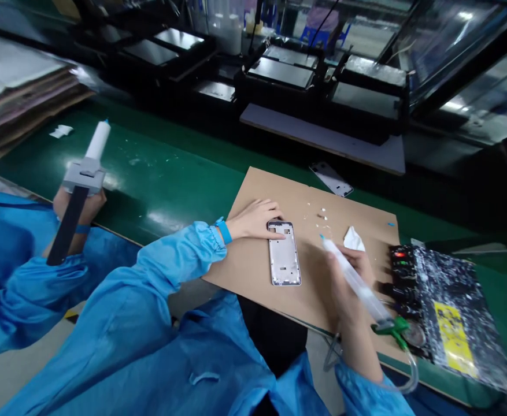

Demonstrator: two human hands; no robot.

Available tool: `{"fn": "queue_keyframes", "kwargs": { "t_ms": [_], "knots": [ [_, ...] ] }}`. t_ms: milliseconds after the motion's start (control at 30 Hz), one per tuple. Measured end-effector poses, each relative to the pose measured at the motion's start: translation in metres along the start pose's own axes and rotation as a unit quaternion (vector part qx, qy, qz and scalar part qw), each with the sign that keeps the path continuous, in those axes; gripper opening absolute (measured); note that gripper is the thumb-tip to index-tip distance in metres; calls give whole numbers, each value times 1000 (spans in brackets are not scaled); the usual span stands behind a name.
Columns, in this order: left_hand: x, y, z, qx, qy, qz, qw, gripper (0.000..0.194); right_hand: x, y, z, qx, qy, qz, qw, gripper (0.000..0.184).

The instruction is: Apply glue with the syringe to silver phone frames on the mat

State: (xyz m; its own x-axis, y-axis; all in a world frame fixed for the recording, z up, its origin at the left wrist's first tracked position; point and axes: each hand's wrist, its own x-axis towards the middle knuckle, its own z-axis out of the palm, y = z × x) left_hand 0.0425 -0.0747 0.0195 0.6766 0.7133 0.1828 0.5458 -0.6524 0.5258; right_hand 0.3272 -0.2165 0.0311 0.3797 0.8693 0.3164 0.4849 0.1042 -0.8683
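A phone frame (285, 260) with small cutouts lies flat on a brown cardboard sheet (253, 271). Across its upper left edge rests my left hand (259, 219), fingers stretched out and touching it. My right hand (351, 277) is wrapped round a glue dispensing syringe (359, 286), held tilted with its blue tip (322, 236) to the right of the frame and apart from it. A green cap (392, 327) with a clear tube (413, 372) sits at the syringe's rear end. Behind my right hand's fingers shows a crumpled white tissue (354, 238).
A paint-spattered control box (456, 312) stands at the right. Another phone frame (332, 178) lies beyond the cardboard. At left, a co-worker's hand (86, 207) grips a dispensing gun (86, 173). Dark fixtures (288, 72) line the back; stacked sheets (23, 104) lie far left.
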Motion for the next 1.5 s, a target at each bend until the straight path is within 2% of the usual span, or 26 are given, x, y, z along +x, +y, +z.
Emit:
{"fn": "queue_keyframes", "kwargs": {
  "t_ms": [133, 200, 300, 533, 767, 933, 1167, 1500],
  "knots": [
    [0, 3, 1, 28, 25, -13, 999, 59, 12, -18, 45, 109, -107, 63, 986, 44],
    [1, 3, 3, 30, 31, -20, 999, 59, 17, -17, 61, 137, -123, 89, 979, 43],
    [2, 1, 5, 29, 34, -15, 999, 58, 17, -11, 71, 139, -130, 89, 978, 44],
    [2, 4, 6, 29, 27, -19, 999, 50, 9, -12, 69, 105, -158, 52, 981, 45],
    [2, 4, 5, 30, 23, -22, 999, 44, 12, -18, 71, 62, -146, 29, 987, 45],
    [2, 5, 6, 27, 21, -21, 999, 45, 12, -21, 72, 49, -138, 31, 989, 41],
    [2, 7, 3, 28, 12, -23, 999, 45, 11, -19, 72, 65, -151, 51, 985, 47],
    [1, 6, 5, 25, 17, -19, 999, 45, 11, -14, 70, 64, -162, 51, 983, 45]
  ]
}}
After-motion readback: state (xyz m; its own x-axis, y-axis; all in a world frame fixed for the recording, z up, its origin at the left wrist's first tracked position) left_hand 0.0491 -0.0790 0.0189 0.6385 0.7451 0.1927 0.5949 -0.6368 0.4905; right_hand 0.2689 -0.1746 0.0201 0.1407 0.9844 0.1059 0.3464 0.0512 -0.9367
